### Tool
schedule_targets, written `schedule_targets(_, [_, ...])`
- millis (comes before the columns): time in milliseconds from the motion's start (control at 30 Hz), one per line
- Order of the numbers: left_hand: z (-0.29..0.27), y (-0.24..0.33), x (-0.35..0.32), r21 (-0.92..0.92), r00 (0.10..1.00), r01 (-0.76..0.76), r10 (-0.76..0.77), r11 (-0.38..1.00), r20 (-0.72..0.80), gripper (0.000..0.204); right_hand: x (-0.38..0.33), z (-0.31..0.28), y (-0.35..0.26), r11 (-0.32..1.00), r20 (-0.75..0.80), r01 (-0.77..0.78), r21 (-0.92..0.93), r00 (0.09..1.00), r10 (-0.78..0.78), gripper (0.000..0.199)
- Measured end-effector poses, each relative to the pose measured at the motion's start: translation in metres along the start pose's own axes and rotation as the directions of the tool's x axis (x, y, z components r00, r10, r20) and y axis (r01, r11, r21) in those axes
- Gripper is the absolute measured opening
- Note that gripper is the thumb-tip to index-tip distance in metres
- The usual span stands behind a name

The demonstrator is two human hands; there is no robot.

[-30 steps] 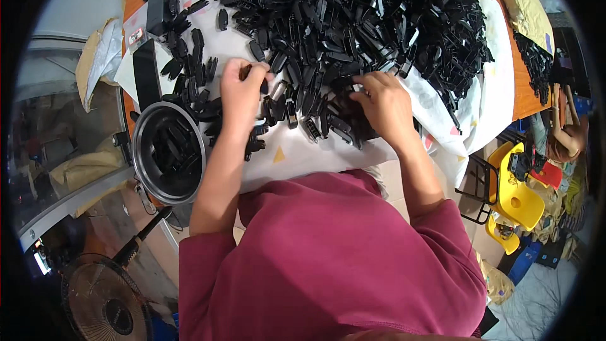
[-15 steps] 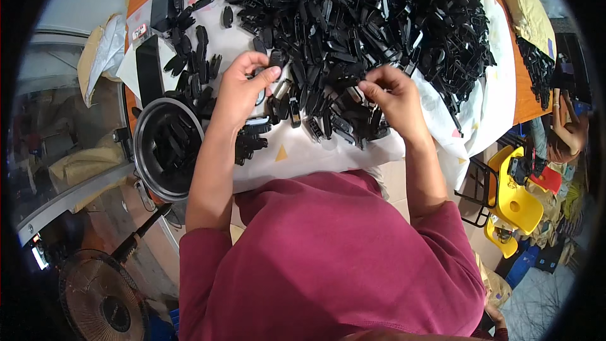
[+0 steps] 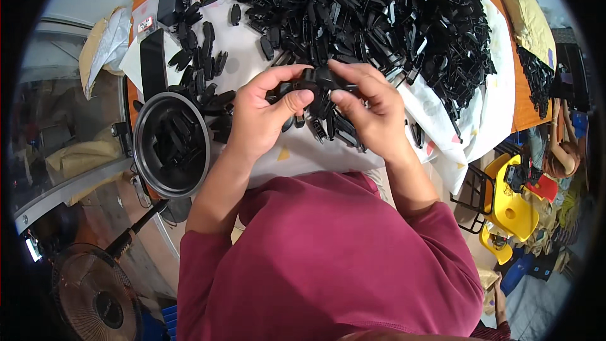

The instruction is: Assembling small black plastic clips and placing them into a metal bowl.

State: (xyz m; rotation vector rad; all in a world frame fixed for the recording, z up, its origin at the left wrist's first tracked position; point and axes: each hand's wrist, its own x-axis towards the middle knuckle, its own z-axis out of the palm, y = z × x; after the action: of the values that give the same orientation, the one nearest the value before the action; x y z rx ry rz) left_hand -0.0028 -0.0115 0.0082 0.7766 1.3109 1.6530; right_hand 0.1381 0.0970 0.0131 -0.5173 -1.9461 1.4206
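- Black plastic piece [image 3: 317, 79] pinched between both hands is looking smooth, faintly glossy.
- Pile of plastic parts [image 3: 372, 12] beyond it is glinting.
- White cloth [image 3: 303, 151] underneath is lying matt.
- Round bucket [image 3: 142, 132] left of the grip is showing a shiny rim.

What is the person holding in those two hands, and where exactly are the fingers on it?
A small black plastic piece, pinched between both hands: the left hand takes its left end, the right hand its right end, above the white cloth.
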Motion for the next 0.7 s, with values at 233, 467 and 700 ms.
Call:
schedule_targets(233, [0.004,0.006,0.0,-0.02,0.999,0.044,-0.044,0.999,0.026,0.032,-0.006,-0.009,-0.01,0.969,-0.056,-0.214,0.123,0.973,0.222,0.029])
schedule_targets(467, [0.008,0.008,-0.001,0.025,1.0,0.002,-0.002,1.0,-0.015,0.028,-0.009,-0.008,-0.007,0.994,0.112,-0.094,0.049,0.99,0.088,0.024])
schedule_targets(700, [0.004,0.003,-0.002,0.105,0.998,-0.056,0.057,0.993,-0.008,0.027,-0.004,-0.011,-0.015,0.985,0.198,0.046,-0.167,0.98,-0.012,0.029])
